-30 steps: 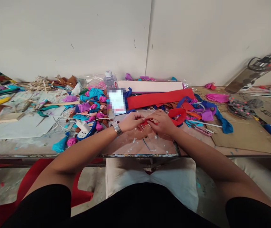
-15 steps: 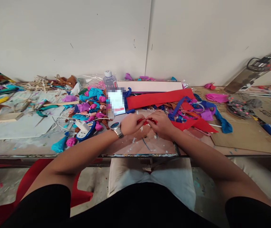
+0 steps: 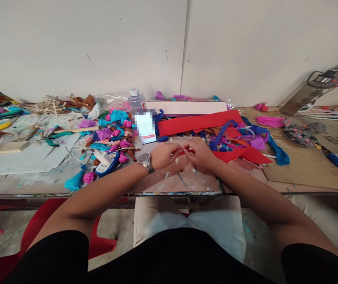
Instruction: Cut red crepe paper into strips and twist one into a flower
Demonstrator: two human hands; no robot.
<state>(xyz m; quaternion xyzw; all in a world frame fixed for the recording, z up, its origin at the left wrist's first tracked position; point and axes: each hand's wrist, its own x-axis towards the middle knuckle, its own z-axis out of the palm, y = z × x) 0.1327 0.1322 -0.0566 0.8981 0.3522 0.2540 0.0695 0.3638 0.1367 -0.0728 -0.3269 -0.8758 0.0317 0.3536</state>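
My left hand [image 3: 163,154] and my right hand [image 3: 200,154] meet over the middle of the worktable [image 3: 23,161], fingers pinched on one end of a red paper strip [image 3: 241,155]. The strip trails off to the right across the table. A watch [image 3: 145,161] sits on my left wrist. Small rolled paper buds [image 3: 118,138] in pink, purple and brown lie just left of my hands.
A phone [image 3: 145,127] and a water bottle [image 3: 136,100] stand behind my hands. A long red sheet [image 3: 198,121] and blue strips [image 3: 272,148] lie at the back right. A white power strip [image 3: 105,161], wooden sticks [image 3: 47,104] and pliers [image 3: 55,138] are on the left.
The red strip, curled in a loop beside my right hand a second ago, now lies stretched out to the right. My hands stay together at its end, barely shifted.
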